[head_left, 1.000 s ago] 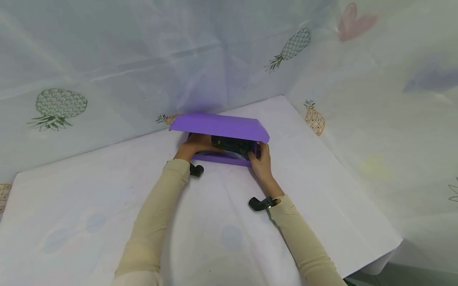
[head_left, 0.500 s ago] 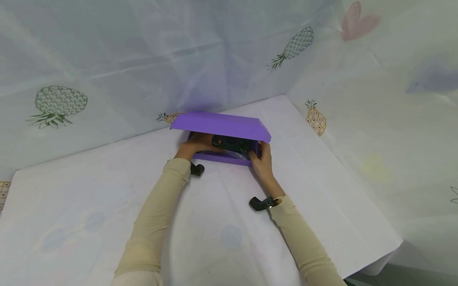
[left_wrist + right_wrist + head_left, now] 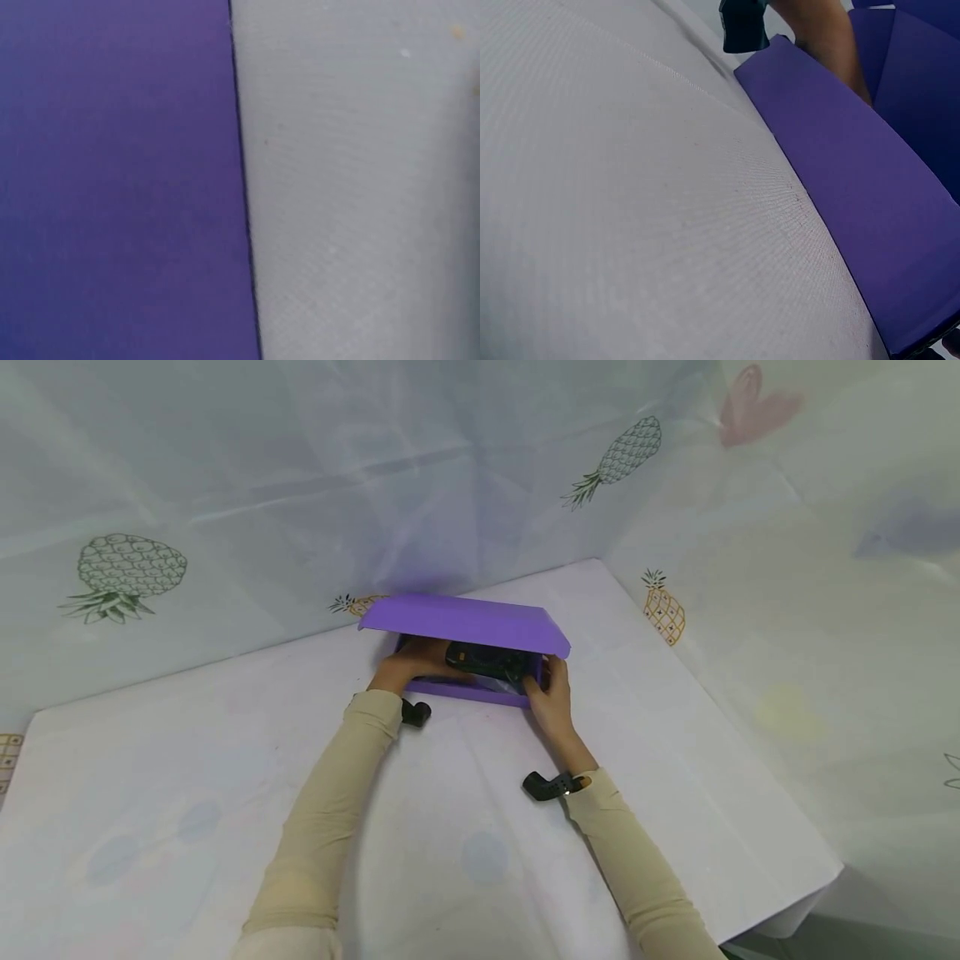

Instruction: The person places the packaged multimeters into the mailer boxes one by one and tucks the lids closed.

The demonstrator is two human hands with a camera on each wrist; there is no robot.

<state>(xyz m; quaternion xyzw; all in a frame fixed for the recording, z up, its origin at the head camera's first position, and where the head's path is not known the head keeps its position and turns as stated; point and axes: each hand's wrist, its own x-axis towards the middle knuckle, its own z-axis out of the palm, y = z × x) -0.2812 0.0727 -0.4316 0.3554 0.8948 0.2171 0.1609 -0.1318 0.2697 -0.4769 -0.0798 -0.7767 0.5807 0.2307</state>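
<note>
An open purple cardboard box (image 3: 472, 693) lies on the table, its lid (image 3: 465, 622) raised and slanting over the opening. Inside is a dark item (image 3: 487, 660) with a small orange mark; its kind is unclear, and clear plastic shows just beneath it. My left hand (image 3: 423, 658) reaches into the box at the dark item's left end, with skin also visible under that item; its fingers are mostly hidden. At the box's right end, my right hand (image 3: 552, 697) grips the side wall, thumb inside and fingers outside. Purple cardboard (image 3: 120, 180) fills half the left wrist view.
A white cloth (image 3: 465, 827) covers the table, whose right edge falls away at the lower right. Behind stands a curtain (image 3: 300, 485) printed with pineapples, close to the box's back. Each wrist wears a black camera, such as the right wrist camera (image 3: 543, 787).
Both hands, the box and the dark item keep their places. Only a very slight shift of the head view shows.
</note>
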